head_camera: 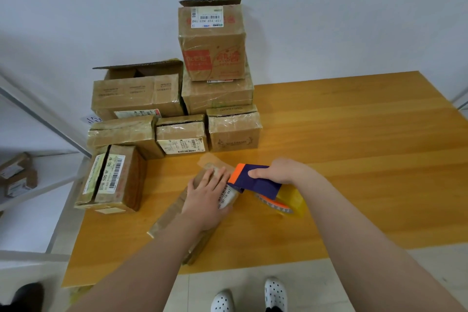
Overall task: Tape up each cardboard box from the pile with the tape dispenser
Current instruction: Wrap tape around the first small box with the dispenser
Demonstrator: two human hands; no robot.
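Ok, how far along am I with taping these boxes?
Done: no finished stack shows apart from the pile, so probably little. In hand: your left hand presses one box flat on the table while your right hand holds the tape dispenser at its far end. Left: the pile behind, including an open-flapped box and the top box with a raised flap.

A long, flat cardboard box (167, 218) lies slantwise near the tabletop's front edge, left of middle. The blue-and-orange tape dispenser (255, 182), with its yellowish roll, touches the box's far end. The pile (136, 94) of worn, labelled boxes crowds the far left corner.
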